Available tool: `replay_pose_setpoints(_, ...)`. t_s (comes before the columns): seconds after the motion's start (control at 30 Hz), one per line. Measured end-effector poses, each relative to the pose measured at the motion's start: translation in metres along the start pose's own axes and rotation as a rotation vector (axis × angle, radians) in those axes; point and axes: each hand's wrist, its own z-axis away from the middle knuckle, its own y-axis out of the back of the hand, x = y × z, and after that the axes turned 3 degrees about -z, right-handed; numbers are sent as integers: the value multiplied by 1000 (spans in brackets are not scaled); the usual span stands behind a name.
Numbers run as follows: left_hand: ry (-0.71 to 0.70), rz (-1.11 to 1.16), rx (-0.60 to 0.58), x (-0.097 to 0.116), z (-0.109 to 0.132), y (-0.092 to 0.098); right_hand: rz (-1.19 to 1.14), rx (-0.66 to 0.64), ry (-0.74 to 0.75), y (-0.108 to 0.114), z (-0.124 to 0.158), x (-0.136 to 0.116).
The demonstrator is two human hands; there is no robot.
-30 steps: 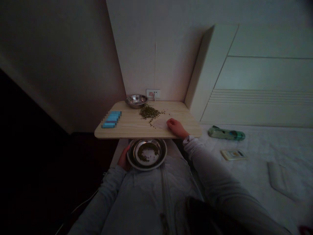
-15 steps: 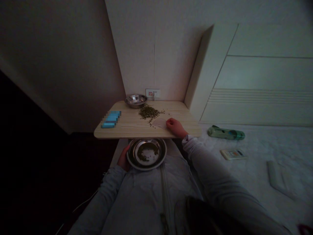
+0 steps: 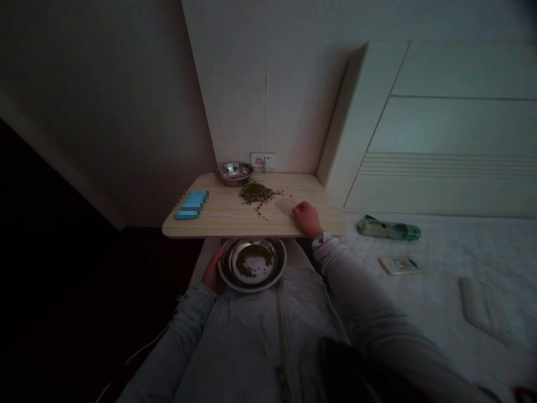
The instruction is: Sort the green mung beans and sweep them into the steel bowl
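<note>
The work looks part done: some small green grains (image 3: pixel 244 269) lie in the near bowl (image 3: pixel 251 289), gathered in a ring around its bare middle, while a larger spread, the loose pile (image 3: pixel 255 193), lies on the tabletop (image 3: pixel 222 225), with a few strays trailing toward its near edge. Judging by this, most of the grains are outside the near bowl.

The left hand (image 3: pixel 213 272) has its grip closed on the side of the near bowl, which sits over the lap, just below the tabletop's near edge. The right hand (image 3: pixel 307 219) is over the right part of the tabletop, its grip pinched shut on a pale sheet (image 3: pixel 285 207), thin and partly see-through; its far edge points toward the loose pile but appears apart from it. What the sheet is made of, I cannot tell.

Behind the pile, the far bowl (image 3: pixel 229 180) shows shiny metal inside, and a blurred blue object (image 3: pixel 192 205) lies at the left
</note>
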Motion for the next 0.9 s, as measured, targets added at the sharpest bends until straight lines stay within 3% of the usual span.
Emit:
replay_pose_setpoints(0.5,-19,-16,-48,0,-2,1,18,55,-57,0,-2,1)
replay_pose_setpoints(0.9,-8,-12,3,2,2,-3,31,72,-46,-1,-3,4)
